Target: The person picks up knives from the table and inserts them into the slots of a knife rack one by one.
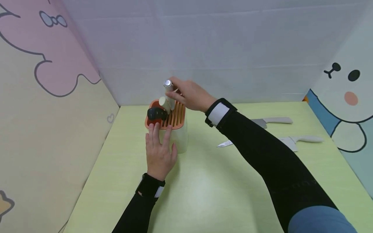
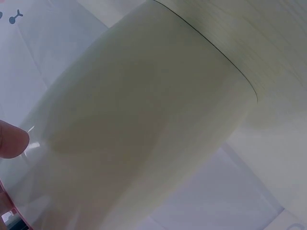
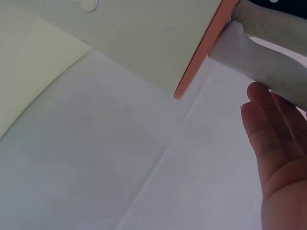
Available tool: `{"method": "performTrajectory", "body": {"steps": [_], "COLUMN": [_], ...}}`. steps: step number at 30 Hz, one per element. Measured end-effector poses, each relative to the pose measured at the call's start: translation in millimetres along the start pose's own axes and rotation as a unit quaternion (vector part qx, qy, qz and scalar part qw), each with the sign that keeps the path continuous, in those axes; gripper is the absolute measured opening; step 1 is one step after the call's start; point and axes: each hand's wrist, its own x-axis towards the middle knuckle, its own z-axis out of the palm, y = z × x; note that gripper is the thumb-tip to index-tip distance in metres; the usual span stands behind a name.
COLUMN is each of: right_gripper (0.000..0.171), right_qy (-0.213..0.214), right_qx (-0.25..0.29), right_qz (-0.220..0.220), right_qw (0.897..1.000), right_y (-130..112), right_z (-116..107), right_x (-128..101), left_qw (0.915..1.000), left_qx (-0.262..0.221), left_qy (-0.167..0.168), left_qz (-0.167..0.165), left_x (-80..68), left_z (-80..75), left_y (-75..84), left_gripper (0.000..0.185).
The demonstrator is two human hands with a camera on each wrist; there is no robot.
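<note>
hands at the knife block

a cream knife block (image 1: 180, 137) with an orange slotted top (image 1: 176, 116) stands on the pale green table (image 1: 204, 191), near its far left corner. the left hand (image 1: 158, 153) lies flat against the block's near side, fingers straight and slightly spread, fingertips reaching the orange rim. in the left wrist view the block's cream wall (image 2: 144, 124) fills the frame, with one fingertip (image 2: 12, 139) touching it at the left edge.

the right hand (image 1: 189, 95) is above the block, fingers curled round a cream knife handle (image 1: 169, 94) with a silver end cap, which stands upright in a slot. the right wrist view shows the same handle (image 3: 268, 67) beside the orange edge (image 3: 206, 48), fingers (image 3: 273, 124) just below it. a second cream handle (image 1: 164, 104) and a black handle (image 1: 156, 114) already sit in the block's left side.

to the right, well apart from the block, three knives lie flat on the table: a cleaver (image 1: 274, 121), a broad knife (image 1: 300, 140), and a slim blade (image 1: 225, 144) partly hidden by the right sleeve (image 1: 262, 155).
</note>
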Motion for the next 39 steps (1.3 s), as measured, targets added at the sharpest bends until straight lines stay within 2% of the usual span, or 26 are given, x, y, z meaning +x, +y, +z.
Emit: {"method": "performTrajectory", "body": {"steps": [10, 18, 24, 32, 39], "right_gripper": [0.035, 0.033, 0.035, 0.037, 0.041], "right_qy": [0.020, 0.040, 0.045, 0.031, 0.040], "right_qx": [0.023, 0.016, 0.015, 0.017, 0.025], "right_qz": [-0.027, -0.054, -0.044, -0.004, -0.005], "right_qw": [0.999, 0.998, 0.998, 0.999, 0.999], "right_y": [0.8, 3.0, 3.6, 3.9, 6.0], "right_z": [7.9, 11.9, 11.8, 9.6, 15.4], "right_x": [-5.6, -8.7, -8.0, -4.6, -3.0], "left_qw": [1.0000, 1.0000, 1.0000, 1.0000, 1.0000], "left_qx": [0.006, 0.000, 0.001, -0.001, -0.001], "left_qy": [0.003, 0.001, 0.002, -0.001, -0.004], "left_qz": [0.005, 0.001, 0.002, 0.002, -0.002], "left_x": [-0.2, -1.6, -0.5, -0.1, -1.2], "left_z": [-1.1, -1.6, -2.2, -0.9, -0.9], "left_y": [0.0, 1.3, 1.6, -0.2, -2.1], "left_gripper": [0.070, 0.073, 0.073, 0.074, 0.072]}}
